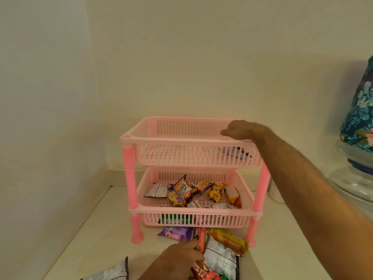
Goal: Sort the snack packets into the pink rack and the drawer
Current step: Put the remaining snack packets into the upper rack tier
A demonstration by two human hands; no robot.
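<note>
Two tiers on pink rack (129, 174): lower full of snack packets (193, 193), upper with one; both hands' grip unclear.

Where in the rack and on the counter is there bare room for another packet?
Top tray: its left and middle are bare; the right hand and a packet fill the right end. Counter: bare left of the rack's left leg. Crowded: the lower tray, and the pile by the left hand.
</note>
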